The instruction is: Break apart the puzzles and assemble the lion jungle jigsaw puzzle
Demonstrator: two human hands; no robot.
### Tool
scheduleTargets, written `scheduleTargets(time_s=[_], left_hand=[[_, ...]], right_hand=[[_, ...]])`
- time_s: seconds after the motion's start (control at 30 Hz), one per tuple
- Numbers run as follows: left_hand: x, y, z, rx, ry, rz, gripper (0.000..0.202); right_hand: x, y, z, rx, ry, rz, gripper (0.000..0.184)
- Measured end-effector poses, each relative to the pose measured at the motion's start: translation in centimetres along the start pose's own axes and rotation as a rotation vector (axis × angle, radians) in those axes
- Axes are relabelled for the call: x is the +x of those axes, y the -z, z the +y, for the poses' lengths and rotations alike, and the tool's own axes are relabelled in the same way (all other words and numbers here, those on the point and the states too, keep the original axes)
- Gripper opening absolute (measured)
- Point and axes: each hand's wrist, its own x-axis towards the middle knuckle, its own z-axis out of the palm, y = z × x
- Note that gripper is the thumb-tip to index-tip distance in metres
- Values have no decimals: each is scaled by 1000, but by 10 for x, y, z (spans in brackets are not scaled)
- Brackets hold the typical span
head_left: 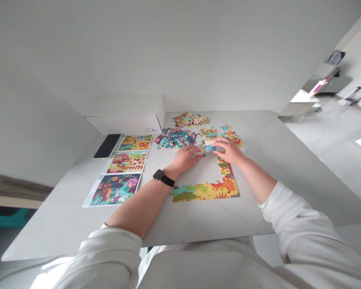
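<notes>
My left hand [184,157] and my right hand [228,151] meet above the white table [198,224], with a small cluster of jigsaw pieces [209,147] held between their fingertips. Just below them lies a partly assembled jigsaw border [205,191] with savanna animals, open in the middle. Its right side runs up close under my right hand. Loose pieces lie beyond my hands in several heaps, the largest being a blue-toned heap [175,138] near my left fingers. Another heap [190,119] lies farther back.
Three printed picture sheets [114,189] lie in a column left of my left arm. A black smartphone [107,146] lies beyond them, and a white cardboard box [124,114] stands at the table's back corner. A black watch [163,178] circles my left wrist.
</notes>
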Motion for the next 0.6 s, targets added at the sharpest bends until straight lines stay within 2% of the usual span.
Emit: scheduleTargets(time_s=[0.1,0.3,0.6], left_hand=[[-1,-2,1,49,-23,-65,27],[0,0,-1,57,8,-84,26],[1,3,0,150,-6,-108,33]], right_hand=[[-1,-2,1,-4,-8,-53,20],[-2,-4,4,-35,-7,-137,20],[-2,-6,7,-44,10,-157,21]])
